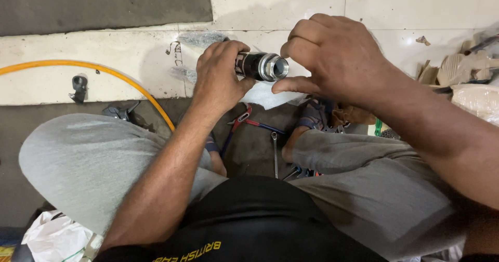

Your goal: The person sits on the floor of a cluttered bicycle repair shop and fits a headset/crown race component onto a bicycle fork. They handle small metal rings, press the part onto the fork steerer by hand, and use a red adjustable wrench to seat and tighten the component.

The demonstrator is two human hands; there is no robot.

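My left hand (221, 75) is wrapped around a black cylindrical part with a silver threaded metal end (262, 66), holding it level above the floor. My right hand (332, 57) sits just right of that threaded end, thumb and forefinger curled close to the rim; I cannot tell if they pinch something small. The back of the part is hidden inside my left fist.
I squat on a dark floor beside a white tiled step (104, 70). A yellow hose (104, 72) curves at left. Pliers with red-blue handles (244, 122) and a spanner (274, 150) lie between my feet. Cardboard scraps and plastic bags (468, 80) are at right, a white bag (54, 238) bottom left.
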